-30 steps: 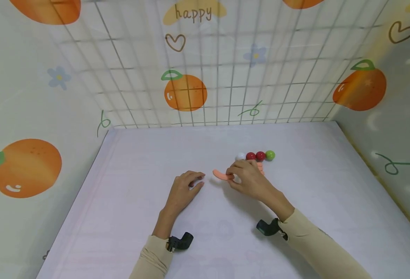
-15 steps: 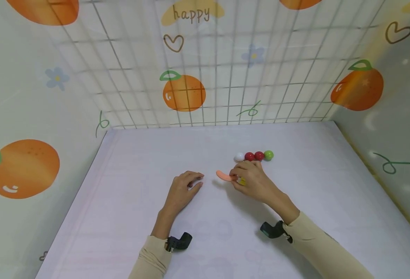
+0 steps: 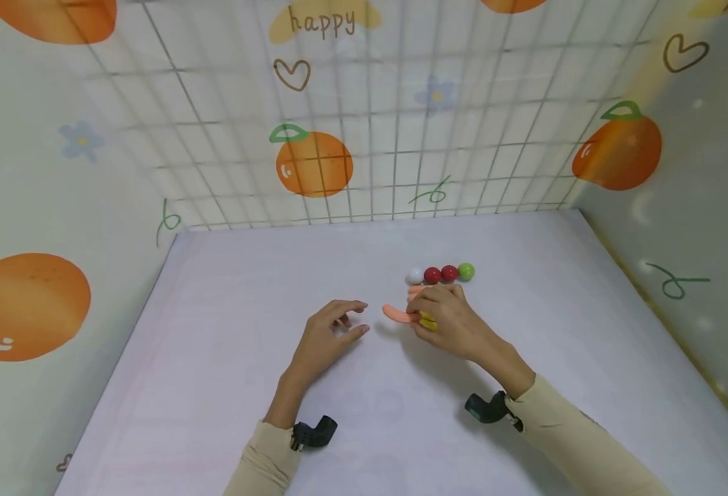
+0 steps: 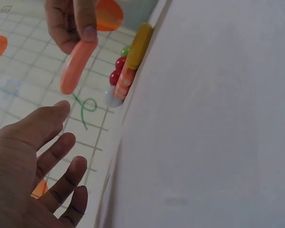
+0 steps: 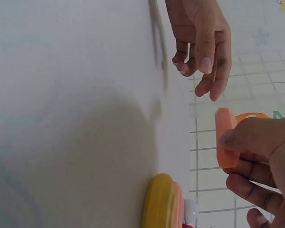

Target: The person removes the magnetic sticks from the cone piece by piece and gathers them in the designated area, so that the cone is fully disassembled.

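My right hand (image 3: 449,322) pinches a curved salmon-orange stick (image 3: 394,314), like a toy sausage, between thumb and fingers above the table. Its free end points toward my left hand (image 3: 325,341), which hangs open with thumb and fingers spread and nothing in them. In the left wrist view the salmon stick (image 4: 76,71) sits just beyond my left fingertips, apart from them. Beneath the right hand, partly hidden by it, lie a ridged yellow piece (image 5: 156,204) and a salmon piece with pale spots (image 4: 125,84).
Behind the right hand a row of small balls stands on the table: a white ball (image 3: 414,276), two red balls (image 3: 441,274) and a green ball (image 3: 466,271). A white cloth covers the table (image 3: 227,358). A wire grid (image 3: 388,158) behind printed sheeting closes off the back.
The left fingers have spread wider, opening the gap to the thumb. The right hand has shifted slightly with the salmon stick still pinched, showing more of the yellow piece. The view has turned slightly right.
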`<state>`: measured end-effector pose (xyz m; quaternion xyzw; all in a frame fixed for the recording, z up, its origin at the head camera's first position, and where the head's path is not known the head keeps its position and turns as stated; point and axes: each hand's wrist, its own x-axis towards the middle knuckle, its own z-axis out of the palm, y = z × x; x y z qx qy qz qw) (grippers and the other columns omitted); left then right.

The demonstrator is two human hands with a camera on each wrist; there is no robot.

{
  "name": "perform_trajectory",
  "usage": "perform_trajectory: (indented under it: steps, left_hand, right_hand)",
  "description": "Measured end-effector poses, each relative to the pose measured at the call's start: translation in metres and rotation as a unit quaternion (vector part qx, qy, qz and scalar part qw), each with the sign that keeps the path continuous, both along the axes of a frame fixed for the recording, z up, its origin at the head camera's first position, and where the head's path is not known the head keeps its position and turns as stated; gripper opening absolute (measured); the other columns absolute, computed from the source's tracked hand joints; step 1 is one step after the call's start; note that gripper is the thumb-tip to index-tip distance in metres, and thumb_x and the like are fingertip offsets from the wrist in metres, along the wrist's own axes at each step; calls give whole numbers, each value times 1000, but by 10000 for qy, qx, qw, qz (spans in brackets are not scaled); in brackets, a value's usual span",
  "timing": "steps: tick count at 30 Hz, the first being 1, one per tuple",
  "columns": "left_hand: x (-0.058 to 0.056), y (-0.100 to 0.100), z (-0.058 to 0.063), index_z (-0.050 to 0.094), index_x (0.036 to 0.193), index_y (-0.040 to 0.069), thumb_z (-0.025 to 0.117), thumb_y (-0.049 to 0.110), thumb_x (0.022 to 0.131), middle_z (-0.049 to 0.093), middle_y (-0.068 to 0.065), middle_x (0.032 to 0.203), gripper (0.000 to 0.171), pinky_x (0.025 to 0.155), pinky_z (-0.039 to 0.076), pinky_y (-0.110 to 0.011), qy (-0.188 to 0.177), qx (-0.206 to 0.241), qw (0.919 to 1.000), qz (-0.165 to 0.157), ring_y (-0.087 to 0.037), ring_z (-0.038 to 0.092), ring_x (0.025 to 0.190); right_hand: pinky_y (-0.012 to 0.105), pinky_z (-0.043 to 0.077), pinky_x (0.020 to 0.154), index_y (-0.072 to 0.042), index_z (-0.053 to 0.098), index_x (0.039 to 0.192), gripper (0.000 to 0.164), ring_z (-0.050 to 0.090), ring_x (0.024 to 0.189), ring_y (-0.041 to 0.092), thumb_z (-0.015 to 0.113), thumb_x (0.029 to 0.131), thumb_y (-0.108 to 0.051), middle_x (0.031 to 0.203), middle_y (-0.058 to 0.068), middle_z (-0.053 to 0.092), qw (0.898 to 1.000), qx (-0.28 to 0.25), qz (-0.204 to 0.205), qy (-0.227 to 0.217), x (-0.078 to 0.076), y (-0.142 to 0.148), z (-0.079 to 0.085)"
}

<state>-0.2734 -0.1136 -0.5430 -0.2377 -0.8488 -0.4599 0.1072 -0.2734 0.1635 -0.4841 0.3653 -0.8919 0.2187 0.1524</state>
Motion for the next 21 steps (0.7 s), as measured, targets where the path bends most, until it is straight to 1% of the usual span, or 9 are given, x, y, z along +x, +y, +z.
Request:
perform_trajectory:
  steps: [4,9,14,21]
  left_hand:
    - [0,6,6,69,125,16,77,32,90,66,8,115,39,79,52,-35,-60,12,9998,-172,-17,60,85]
    - [0,13,9,69,125,15,77,31,90,67,6,115,39,80,52,-35,-131,14,9996,-267,-18,61,86]
    - [-1,20,13,68,125,14,77,31,91,67,3,116,39,80,52,-37,-153,49,9992,-367,-19,61,87]
    - [-3,30,14,70,124,14,77,30,90,67,8,114,38,81,53,-36,-307,71,9985,-448,-18,62,86]
  right_hand:
    - [47,36,83,-15,74,91,20,60,108,23,87,76,-13,99,-2,67,9998,35,25,174,1,2,4]
    - [46,37,82,-13,75,94,23,59,102,21,88,76,-13,100,-1,68,9996,62,91,244,2,6,5]
    - [48,37,85,-12,75,97,24,60,104,20,88,76,-13,101,-1,69,9996,72,55,268,5,11,6]
    - [49,37,87,-12,76,102,26,59,109,20,86,78,-14,108,-1,70,9998,105,18,147,8,20,7]
